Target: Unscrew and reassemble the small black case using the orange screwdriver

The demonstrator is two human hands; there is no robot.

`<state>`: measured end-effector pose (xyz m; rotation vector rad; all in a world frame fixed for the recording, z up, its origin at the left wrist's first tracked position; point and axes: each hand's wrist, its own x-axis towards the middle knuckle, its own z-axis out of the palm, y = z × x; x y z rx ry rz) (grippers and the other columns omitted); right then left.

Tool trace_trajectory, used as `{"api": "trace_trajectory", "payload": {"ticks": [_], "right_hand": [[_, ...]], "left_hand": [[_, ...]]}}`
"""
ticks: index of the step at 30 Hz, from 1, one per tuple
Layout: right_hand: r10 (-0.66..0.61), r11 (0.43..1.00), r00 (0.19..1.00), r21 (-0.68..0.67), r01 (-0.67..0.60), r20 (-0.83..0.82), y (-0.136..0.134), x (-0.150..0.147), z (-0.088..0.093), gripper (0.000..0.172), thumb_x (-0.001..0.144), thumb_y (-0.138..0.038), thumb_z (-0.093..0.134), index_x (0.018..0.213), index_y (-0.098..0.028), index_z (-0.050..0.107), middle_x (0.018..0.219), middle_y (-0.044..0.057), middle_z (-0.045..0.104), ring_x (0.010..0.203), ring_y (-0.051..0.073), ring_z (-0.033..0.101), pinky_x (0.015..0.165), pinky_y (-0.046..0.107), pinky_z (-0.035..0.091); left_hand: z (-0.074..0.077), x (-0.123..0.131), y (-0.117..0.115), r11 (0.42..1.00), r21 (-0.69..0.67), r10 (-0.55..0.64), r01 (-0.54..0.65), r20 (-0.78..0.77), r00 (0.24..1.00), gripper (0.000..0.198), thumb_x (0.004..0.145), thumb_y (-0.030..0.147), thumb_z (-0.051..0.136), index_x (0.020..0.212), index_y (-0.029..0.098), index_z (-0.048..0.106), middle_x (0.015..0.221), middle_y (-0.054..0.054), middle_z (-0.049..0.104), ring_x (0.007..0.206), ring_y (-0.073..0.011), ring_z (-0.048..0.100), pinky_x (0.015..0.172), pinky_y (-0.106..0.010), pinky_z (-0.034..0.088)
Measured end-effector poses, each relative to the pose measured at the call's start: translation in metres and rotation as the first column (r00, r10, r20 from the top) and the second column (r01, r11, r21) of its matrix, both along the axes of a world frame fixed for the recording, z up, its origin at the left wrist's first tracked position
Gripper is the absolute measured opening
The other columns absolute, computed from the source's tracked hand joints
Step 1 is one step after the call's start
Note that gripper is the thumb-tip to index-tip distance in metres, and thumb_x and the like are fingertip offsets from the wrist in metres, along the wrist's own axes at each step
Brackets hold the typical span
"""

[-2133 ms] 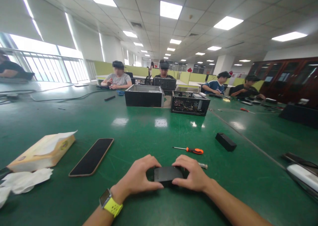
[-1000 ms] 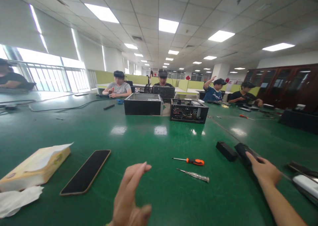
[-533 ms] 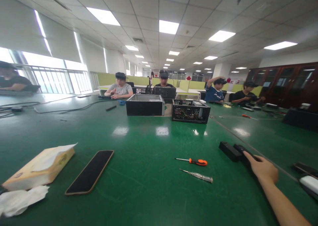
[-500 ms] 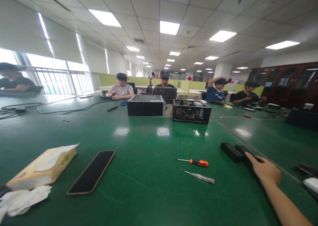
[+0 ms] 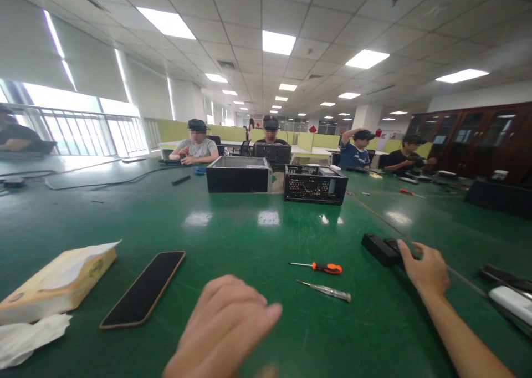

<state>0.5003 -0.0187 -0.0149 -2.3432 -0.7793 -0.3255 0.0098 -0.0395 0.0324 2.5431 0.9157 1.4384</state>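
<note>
My right hand [image 5: 430,270] reaches to the right side of the green table, thumb and fingers around a black oblong piece [image 5: 393,244]. Its far end lies against a second black block [image 5: 377,249]. Low in the middle, my left hand [image 5: 228,325] hovers over the table, slightly blurred, fingers loosely bent with nothing visible in them. Between the hands lie an orange-and-black screwdriver [image 5: 327,268] and a clear-handled screwdriver [image 5: 330,293]. To the left of my left hand rests a dark phone [image 5: 143,289] with a tan edge.
A tissue pack [image 5: 62,281] and a crumpled tissue [image 5: 33,339] lie at left. Farther back stand an open black case [image 5: 239,179] and a case with parts inside [image 5: 313,188]. A white-and-black item [image 5: 511,303] sits at right. Several people sit around the table.
My left hand has come into view at the bottom middle. My right hand stays at the black piece, its fingers now more visibly around it. The view has shifted slightly to the right.
</note>
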Motion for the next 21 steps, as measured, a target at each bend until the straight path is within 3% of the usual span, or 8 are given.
{"api": "trace_trajectory", "payload": {"ticks": [3,5,10,14,17,18,19,21], "right_hand": [[0.136,0.988,0.990,-0.080,-0.133,0.025,0.011,-0.019,0.003,0.058,0.078,-0.067,0.051,0.108,-0.022,0.072,0.113,0.015,0.068,0.107,0.039,0.061,0.084,0.051,0.050],[0.172,0.980,0.985,-0.108,-0.169,0.020,0.017,-0.029,0.004,0.053,0.077,-0.060,0.054,0.106,-0.020,0.074,0.110,0.018,0.069,0.104,0.042,0.061,0.082,0.057,0.049],[0.212,0.977,0.977,-0.034,-0.212,-0.024,0.020,-0.042,0.012,0.055,0.073,-0.056,0.059,0.102,-0.013,0.075,0.107,0.023,0.069,0.095,0.045,0.065,0.079,0.060,0.050],[0.419,0.904,0.907,0.116,-0.413,-0.039,0.013,-0.086,0.019,0.063,0.076,-0.061,0.056,0.110,-0.010,0.070,0.104,0.018,0.071,0.084,0.033,0.068,0.078,0.045,0.054],[0.676,0.730,0.736,0.167,-0.663,-0.029,0.002,-0.151,0.020,0.054,0.079,-0.060,0.057,0.113,-0.020,0.068,0.109,0.009,0.070,0.083,0.025,0.068,0.073,0.034,0.057],[0.767,0.636,0.642,0.171,-0.753,-0.025,-0.003,-0.175,0.019,0.048,0.078,-0.057,0.061,0.110,-0.022,0.069,0.110,0.008,0.070,0.086,0.024,0.068,0.072,0.032,0.056],[0.874,0.482,0.486,0.176,-0.858,-0.027,-0.009,-0.197,0.018,0.043,0.079,-0.051,0.065,0.110,-0.022,0.069,0.111,0.009,0.069,0.089,0.025,0.067,0.072,0.033,0.056],[0.963,0.266,0.268,0.171,-0.949,-0.009,-0.018,-0.233,0.017,0.037,0.077,-0.040,0.072,0.109,-0.022,0.069,0.109,0.010,0.069,0.094,0.027,0.065,0.077,0.035,0.055]], "left_hand": [[0.002,-0.001,0.030,0.992,0.104,0.082,-0.077,-0.048,0.996,0.039,0.095,0.038,0.051,0.066,0.023,0.071,0.051,-0.002,0.062,0.046,-0.0170,0.057,0.052,-0.031,0.045],[-0.006,0.004,0.045,0.992,0.066,0.116,-0.109,-0.115,0.986,0.046,0.097,0.038,0.047,0.058,0.020,0.065,0.047,-0.001,0.061,0.042,-0.0137,0.055,0.049,-0.026,0.040],[-0.025,0.011,0.055,0.993,0.009,0.117,-0.117,-0.126,0.985,0.043,0.098,0.037,0.047,0.064,0.020,0.066,0.054,-0.001,0.067,0.047,-0.0151,0.062,0.051,-0.025,0.043],[-0.027,0.009,0.052,0.992,-0.030,0.120,-0.123,-0.106,0.987,0.030,0.096,0.043,0.053,0.093,0.020,0.071,0.075,-0.005,0.073,0.065,-0.0202,0.070,0.060,-0.027,0.052],[-0.026,0.010,0.049,0.994,-0.055,0.091,-0.097,-0.102,0.991,0.057,0.085,0.058,0.064,0.124,0.016,0.061,0.099,-0.012,0.071,0.088,-0.0279,0.068,0.075,-0.036,0.056],[-0.026,0.010,0.047,0.995,-0.062,0.066,-0.074,-0.111,0.992,0.072,0.080,0.064,0.068,0.132,0.015,0.056,0.108,-0.015,0.068,0.094,-0.0304,0.066,0.080,-0.039,0.055],[-0.025,0.011,0.045,0.996,-0.075,0.037,-0.047,-0.127,0.991,0.085,0.074,0.068,0.070,0.136,0.014,0.052,0.114,-0.017,0.066,0.099,-0.0324,0.064,0.084,-0.042,0.054],[-0.024,0.013,0.042,0.993,-0.122,-0.014,-0.008,-0.177,0.984,0.092,0.066,0.072,0.074,0.136,0.015,0.053,0.117,-0.017,0.064,0.102,-0.0347,0.060,0.087,-0.046,0.052]]}}
